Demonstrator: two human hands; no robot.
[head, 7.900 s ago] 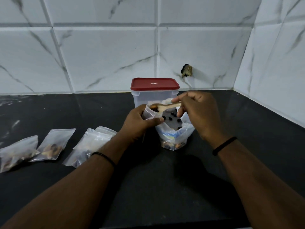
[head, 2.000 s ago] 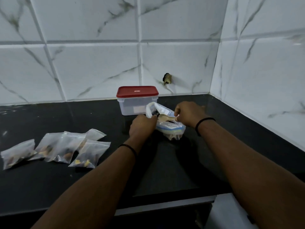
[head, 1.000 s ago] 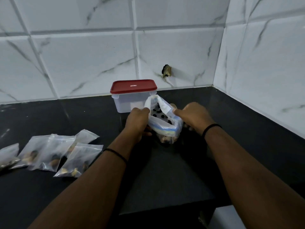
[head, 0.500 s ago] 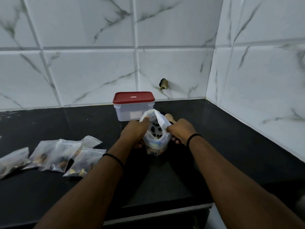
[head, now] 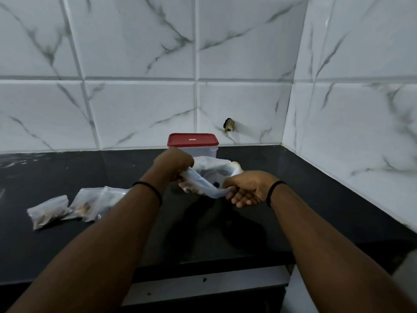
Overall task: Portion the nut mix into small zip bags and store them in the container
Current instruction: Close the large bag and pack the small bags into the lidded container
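Note:
The large clear bag of nut mix (head: 208, 177) is held above the black counter (head: 316, 199), tilted toward me, its mouth stretched wide. My left hand (head: 173, 164) grips the bag's left rim. My right hand (head: 247, 190) pinches the near right rim, palm up. Dark nuts show inside the bag. A wooden spoon tip (head: 237, 164) pokes up at its far right edge. Behind it stands the clear container with a red lid (head: 193, 140), lid on. Several small filled zip bags (head: 74, 205) lie on the counter at the left.
White marble-tiled walls close the counter at the back and the right, forming a corner (head: 286, 141). A small brass fitting (head: 229, 125) sticks out of the back wall. The counter's front edge (head: 203, 269) runs below my forearms.
The bag has been tipped from upright toward me and its mouth pulled wider. My right hand has turned palm up. The view has tilted upward.

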